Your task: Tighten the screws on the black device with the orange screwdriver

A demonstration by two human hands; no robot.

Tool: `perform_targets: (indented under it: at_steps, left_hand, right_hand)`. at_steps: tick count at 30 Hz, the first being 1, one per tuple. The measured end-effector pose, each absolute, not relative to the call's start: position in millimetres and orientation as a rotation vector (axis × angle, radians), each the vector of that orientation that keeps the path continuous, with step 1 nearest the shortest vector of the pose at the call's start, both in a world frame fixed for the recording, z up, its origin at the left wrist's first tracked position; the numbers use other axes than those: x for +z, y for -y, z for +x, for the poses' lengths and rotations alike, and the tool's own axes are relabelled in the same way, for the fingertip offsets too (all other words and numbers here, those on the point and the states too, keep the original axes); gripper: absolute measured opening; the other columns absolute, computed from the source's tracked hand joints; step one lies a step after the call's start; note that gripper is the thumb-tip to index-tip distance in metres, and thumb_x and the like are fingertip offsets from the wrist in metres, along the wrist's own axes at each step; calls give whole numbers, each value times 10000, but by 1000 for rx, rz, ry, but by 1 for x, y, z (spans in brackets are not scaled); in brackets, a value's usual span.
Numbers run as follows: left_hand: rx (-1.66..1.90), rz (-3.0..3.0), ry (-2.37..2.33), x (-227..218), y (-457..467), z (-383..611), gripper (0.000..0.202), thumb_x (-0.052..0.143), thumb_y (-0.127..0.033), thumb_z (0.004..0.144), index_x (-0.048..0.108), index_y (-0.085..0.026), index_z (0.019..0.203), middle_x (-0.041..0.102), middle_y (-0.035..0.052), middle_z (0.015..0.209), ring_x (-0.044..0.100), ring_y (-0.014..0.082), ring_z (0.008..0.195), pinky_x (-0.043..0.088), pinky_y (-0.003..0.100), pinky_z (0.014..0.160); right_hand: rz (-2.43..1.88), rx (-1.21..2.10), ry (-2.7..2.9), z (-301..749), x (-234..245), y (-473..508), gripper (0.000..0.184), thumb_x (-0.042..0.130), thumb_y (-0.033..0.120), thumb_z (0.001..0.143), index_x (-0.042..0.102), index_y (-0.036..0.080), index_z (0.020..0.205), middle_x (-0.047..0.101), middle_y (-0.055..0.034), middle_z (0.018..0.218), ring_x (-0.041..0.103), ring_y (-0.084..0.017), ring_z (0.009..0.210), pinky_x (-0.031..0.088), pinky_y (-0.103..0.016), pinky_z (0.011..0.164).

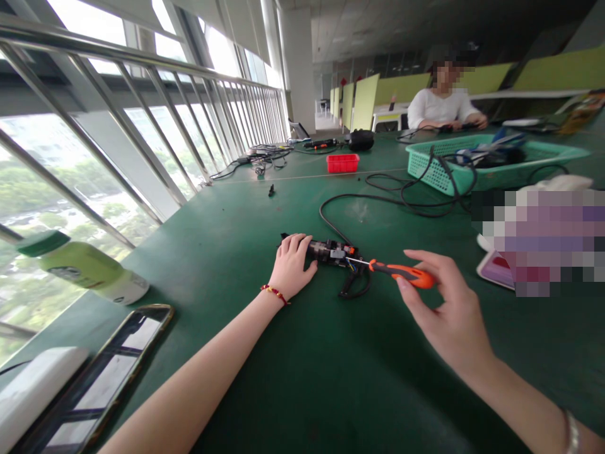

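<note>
Two half-curled hands: left (292, 265) over a partly hidden tool (326, 251), right (451, 309) loosely around a screwdriver (399, 272).

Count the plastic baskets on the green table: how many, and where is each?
2: a small red basket beyond the screwdriver, and a larger teal basket farther right. The pixelated patch could hide others.

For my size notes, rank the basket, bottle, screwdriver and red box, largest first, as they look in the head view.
1. Basket
2. Bottle, though its nearness to the camera likely enlarges it
3. Screwdriver
4. Red box
</note>
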State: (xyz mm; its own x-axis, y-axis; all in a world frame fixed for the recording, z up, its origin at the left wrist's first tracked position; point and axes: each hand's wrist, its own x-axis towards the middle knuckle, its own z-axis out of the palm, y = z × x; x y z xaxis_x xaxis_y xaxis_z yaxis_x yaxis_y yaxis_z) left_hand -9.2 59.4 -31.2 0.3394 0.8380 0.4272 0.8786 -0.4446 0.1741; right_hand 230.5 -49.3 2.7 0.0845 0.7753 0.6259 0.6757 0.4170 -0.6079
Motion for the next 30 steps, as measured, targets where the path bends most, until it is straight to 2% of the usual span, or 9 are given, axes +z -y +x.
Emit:
perform_targets:
  at_steps: [3, 6, 9, 11, 25, 30]
  left_hand:
    - [-714, -2497, 1603, -32, -60, -9, 501, 542, -275, 811, 446, -156, 1288, 478, 117, 1317, 372, 290, 1244, 363, 466, 1047]
    - [-710, -2497, 1604, -32, -60, -9, 499, 538, -273, 812, 444, -161, 1289, 476, 114, 1316, 371, 290, 1248, 364, 462, 1048]
    - [-712, -2500, 1600, -32, -60, -9, 496, 535, -270, 813, 442, -163, 1288, 476, 116, 1317, 371, 289, 1247, 363, 466, 1046]
    - [-718, -2503, 1599, -31, -60, -9, 492, 533, -271, 814, 442, -163, 1286, 476, 118, 1316, 373, 290, 1245, 367, 469, 1042]
    - [-698, -2496, 1610, -30, -60, -9, 499, 544, -269, 815, 451, -144, 1289, 484, 119, 1319, 373, 287, 1246, 367, 454, 1048]
    - [-698, -2501, 1610, -30, -59, -9, 497, 542, -268, 814, 448, -148, 1288, 479, 119, 1321, 371, 291, 1246, 376, 461, 1038]
  right_hand:
    - [-1348, 226, 1648, 231, 3, 50, 271, 549, 382, 862, 580, 201, 1061, 644, -20, 738, 654, -167, 679, 531, -276, 606]
    - [-1312, 188, 1632, 231, 3, 50, 293, 550, 372, 863, 565, 197, 1097, 649, -40, 830, 654, -166, 721, 529, -270, 620]
    - [-1263, 91, 1627, 231, 1, 49, 339, 558, 321, 855, 530, 193, 1168, 628, -72, 985, 646, -185, 851, 535, -297, 729]
    - [-1243, 72, 1639, 231, 0, 48, 351, 557, 296, 852, 518, 197, 1187, 610, -77, 1020, 637, -189, 881, 533, -313, 766]
    - [-1281, 127, 1643, 230, 3, 50, 290, 564, 332, 865, 553, 196, 1120, 627, -34, 860, 644, -149, 735, 528, -252, 655]
    - [-1200, 66, 1661, 230, 1, 50, 321, 562, 257, 857, 524, 188, 1168, 622, -75, 1044, 642, -164, 913, 525, -269, 807]
